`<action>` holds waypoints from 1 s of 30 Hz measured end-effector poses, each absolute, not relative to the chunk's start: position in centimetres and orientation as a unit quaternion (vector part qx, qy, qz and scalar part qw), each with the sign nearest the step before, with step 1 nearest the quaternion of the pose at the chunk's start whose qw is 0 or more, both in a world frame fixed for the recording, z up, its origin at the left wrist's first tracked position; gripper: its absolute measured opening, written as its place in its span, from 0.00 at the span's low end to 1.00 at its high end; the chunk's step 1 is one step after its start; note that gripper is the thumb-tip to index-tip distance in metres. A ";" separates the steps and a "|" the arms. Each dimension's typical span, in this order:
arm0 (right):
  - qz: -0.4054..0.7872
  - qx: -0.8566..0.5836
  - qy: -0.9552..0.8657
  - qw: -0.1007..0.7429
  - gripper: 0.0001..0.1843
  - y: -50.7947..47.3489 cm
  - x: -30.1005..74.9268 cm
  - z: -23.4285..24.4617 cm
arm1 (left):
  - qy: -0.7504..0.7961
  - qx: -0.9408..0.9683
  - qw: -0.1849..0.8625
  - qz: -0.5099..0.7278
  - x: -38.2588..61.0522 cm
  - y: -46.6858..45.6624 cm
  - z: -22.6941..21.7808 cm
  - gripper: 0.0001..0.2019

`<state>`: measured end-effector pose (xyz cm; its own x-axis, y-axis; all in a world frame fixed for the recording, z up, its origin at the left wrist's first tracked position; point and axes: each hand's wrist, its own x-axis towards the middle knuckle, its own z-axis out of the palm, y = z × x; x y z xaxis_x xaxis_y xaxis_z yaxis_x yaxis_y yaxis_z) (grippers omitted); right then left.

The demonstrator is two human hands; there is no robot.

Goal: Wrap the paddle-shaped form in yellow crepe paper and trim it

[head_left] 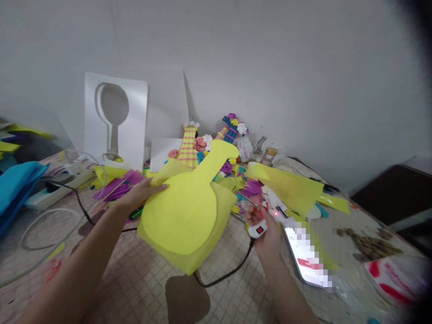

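My left hand is closed on the left edge of a yellow cutout with a round body and a long neck, tilted up above the table. A thinner, paler yellow sheet lies behind the cutout and sticks out around its round part. In my right hand is a white glue gun with a red trigger, a lit red light and a black cord running from its handle. The glue gun is apart from the cutout, to its right.
A white board with a cut-out hole leans on the wall. Paper-decorated pieces, a jar and yellow paper stand or lie behind. At right lies a lit phone. A power strip and blue paper are left.
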<state>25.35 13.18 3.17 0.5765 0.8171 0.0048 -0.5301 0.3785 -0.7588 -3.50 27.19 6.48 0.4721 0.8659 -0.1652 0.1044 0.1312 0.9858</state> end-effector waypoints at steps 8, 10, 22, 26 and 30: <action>0.474 -0.344 -0.295 0.755 0.07 12.6 24.5 2.7 | 0.471 0.629 0.507 0.354 -1.1 30.1 5.7 0.22; 0.487 -0.345 -0.305 0.743 0.08 12.6 24.1 2.3 | 0.490 0.639 0.440 0.398 -0.4 31.2 5.6 0.22; 0.529 -0.327 -0.367 0.692 0.14 11.5 22.7 2.5 | 0.314 0.840 0.377 0.231 0.8 14.8 6.1 0.09; 0.570 -0.313 -0.390 0.652 0.17 10.5 21.0 2.8 | 0.332 0.836 0.382 0.210 -1.3 9.9 4.6 0.11; 0.629 -0.317 -0.404 0.584 0.21 10.2 17.3 2.8 | 0.458 0.798 0.287 0.268 -5.5 9.0 1.7 0.10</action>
